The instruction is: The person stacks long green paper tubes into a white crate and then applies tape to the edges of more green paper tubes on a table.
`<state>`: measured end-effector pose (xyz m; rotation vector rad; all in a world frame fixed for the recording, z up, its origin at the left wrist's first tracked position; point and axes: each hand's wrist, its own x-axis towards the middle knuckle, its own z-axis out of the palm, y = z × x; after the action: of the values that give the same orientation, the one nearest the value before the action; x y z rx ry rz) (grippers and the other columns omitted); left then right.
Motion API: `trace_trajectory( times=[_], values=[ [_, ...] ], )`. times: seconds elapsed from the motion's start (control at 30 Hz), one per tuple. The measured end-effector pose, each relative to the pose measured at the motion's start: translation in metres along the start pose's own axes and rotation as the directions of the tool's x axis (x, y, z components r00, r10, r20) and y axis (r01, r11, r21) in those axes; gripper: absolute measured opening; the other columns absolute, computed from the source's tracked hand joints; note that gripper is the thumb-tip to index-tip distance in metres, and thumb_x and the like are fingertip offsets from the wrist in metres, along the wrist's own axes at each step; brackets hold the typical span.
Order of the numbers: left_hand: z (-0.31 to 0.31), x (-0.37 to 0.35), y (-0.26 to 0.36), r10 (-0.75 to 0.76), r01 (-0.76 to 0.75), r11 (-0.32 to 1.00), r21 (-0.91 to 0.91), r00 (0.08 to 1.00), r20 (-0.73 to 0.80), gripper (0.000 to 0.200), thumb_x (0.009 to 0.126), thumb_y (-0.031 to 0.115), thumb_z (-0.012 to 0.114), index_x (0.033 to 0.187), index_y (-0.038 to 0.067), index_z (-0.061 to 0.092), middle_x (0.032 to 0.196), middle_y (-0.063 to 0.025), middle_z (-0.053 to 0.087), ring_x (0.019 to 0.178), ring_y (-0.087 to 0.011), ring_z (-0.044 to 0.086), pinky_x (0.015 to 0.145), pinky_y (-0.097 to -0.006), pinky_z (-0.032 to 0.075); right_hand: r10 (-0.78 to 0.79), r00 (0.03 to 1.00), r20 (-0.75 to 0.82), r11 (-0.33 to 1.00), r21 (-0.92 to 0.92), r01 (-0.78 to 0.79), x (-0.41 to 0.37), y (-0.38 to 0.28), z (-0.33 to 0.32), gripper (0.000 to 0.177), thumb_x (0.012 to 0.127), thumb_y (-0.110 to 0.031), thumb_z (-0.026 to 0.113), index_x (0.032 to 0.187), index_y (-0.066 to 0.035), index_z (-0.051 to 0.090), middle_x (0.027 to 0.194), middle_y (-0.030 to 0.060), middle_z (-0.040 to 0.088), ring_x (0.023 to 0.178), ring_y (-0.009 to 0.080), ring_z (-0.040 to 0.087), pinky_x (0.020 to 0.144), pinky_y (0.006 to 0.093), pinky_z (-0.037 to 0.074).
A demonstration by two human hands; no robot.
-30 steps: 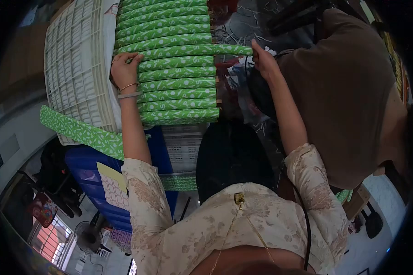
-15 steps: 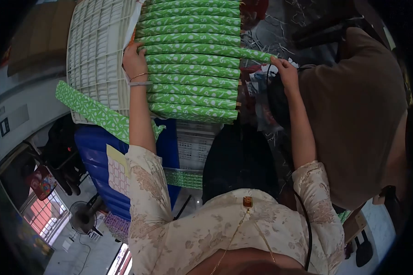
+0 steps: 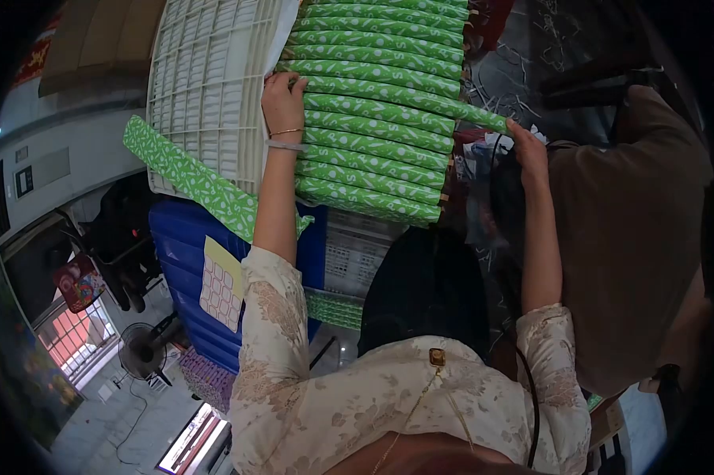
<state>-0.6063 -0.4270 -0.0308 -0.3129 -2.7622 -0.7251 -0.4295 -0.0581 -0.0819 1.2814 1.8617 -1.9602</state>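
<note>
- What are the hands holding?
- The left hand (image 3: 284, 99) grips one end of a long green dotted paper roll (image 3: 398, 96). The right hand (image 3: 527, 150) grips the other end.
- Where is the roll?
- It lies across the pile of green rolls (image 3: 373, 170) on the white plastic grid crate (image 3: 206, 87). It sticks out past the pile's right edge.

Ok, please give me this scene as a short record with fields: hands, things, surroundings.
left hand: at the left end of one roll, grip unclear
right hand: holds that roll's right end
roll: green, sticks out to the right of the stack
stack: green rolls, by a white crate
nearby: a person in brown, at right
</note>
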Motion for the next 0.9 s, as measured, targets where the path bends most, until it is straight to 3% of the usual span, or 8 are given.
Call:
trace_trajectory(
  times=[0.07,0.17,0.4,0.57,0.77,0.83,0.9],
  values=[
    [0.003,0.000,-0.003,0.104,-0.103,0.994,0.024,0.993,-0.049,0.014,0.070,0.010,0.066,0.080,0.003,0.062,0.084,-0.0134,0.059,0.081,-0.0300,0.055,0.073,-0.0374,0.044,0.013,1.000,-0.014,1.000,-0.003,-0.013,0.000,-0.003,0.002,0.039,0.070,-0.046,0.069,0.084,-0.009,0.065,0.067,-0.0060,0.043,0.061,0.0063,0.033,0.058,0.0235,0.027],
    [0.011,-0.009,0.012,0.086,-0.086,0.996,0.006,0.988,-0.126,0.011,0.071,0.012,0.067,0.078,0.005,0.062,0.088,-0.0107,0.057,0.083,-0.0291,0.054,0.073,-0.0379,0.044,0.034,0.999,-0.019,0.999,0.001,-0.034,0.000,-0.005,0.002,0.039,0.070,-0.046,0.069,0.083,-0.009,0.064,0.065,-0.0060,0.040,0.059,0.0065,0.031,0.056,0.0239,0.026],
    [0.004,-0.005,0.020,0.002,0.012,0.992,0.129,0.994,-0.109,0.027,0.061,0.013,0.074,0.084,0.009,0.060,0.095,-0.0104,0.057,0.088,-0.0296,0.054,0.073,-0.0387,0.043,0.020,1.000,-0.008,0.999,-0.026,-0.020,0.004,-0.003,-0.001,0.037,0.069,-0.046,0.070,0.077,-0.010,0.062,0.060,-0.0067,0.036,0.055,0.0061,0.030,0.052,0.0241,0.025],
    [-0.005,0.002,-0.008,0.030,-0.020,0.997,0.081,0.992,-0.121,0.029,0.061,0.007,0.072,0.087,0.006,0.060,0.090,-0.0135,0.058,0.087,-0.0320,0.055,0.075,-0.0389,0.043,0.009,1.000,-0.012,1.000,-0.012,-0.009,0.001,-0.005,0.001,0.036,0.070,-0.045,0.070,0.074,-0.010,0.062,0.061,-0.0068,0.036,0.057,0.0061,0.030,0.053,0.0248,0.024],
    [0.003,-0.008,-0.007,0.123,-0.114,0.990,0.082,0.986,-0.113,0.026,0.069,0.002,0.064,0.094,0.006,0.062,0.086,-0.0133,0.062,0.081,-0.0293,0.058,0.074,-0.0369,0.045,-0.006,1.000,-0.030,1.000,-0.011,0.006,0.002,-0.004,0.002,0.036,0.069,-0.045,0.070,0.078,-0.010,0.064,0.065,-0.0060,0.040,0.061,0.0068,0.031,0.058,0.0246,0.026],
    [0.005,-0.013,-0.002,-0.025,0.030,0.999,0.031,0.986,-0.167,0.024,0.073,0.000,0.058,0.096,0.004,0.061,0.088,-0.0138,0.062,0.083,-0.0304,0.058,0.075,-0.0365,0.046,-0.007,1.000,-0.030,1.000,-0.001,0.007,0.004,-0.003,0.001,0.036,0.069,-0.044,0.070,0.079,-0.010,0.064,0.066,-0.0059,0.041,0.063,0.0070,0.032,0.059,0.0245,0.027],
    [0.002,-0.018,-0.001,-0.036,0.046,0.998,0.045,0.982,-0.186,0.023,0.074,0.000,0.056,0.097,0.003,0.061,0.091,-0.0147,0.062,0.085,-0.0312,0.058,0.077,-0.0367,0.045,0.004,1.000,-0.011,1.000,-0.018,-0.004,0.004,-0.002,0.000,0.038,0.069,-0.044,0.070,0.082,-0.009,0.065,0.071,-0.0054,0.046,0.066,0.0074,0.034,0.064,0.0247,0.029]
  ],
)
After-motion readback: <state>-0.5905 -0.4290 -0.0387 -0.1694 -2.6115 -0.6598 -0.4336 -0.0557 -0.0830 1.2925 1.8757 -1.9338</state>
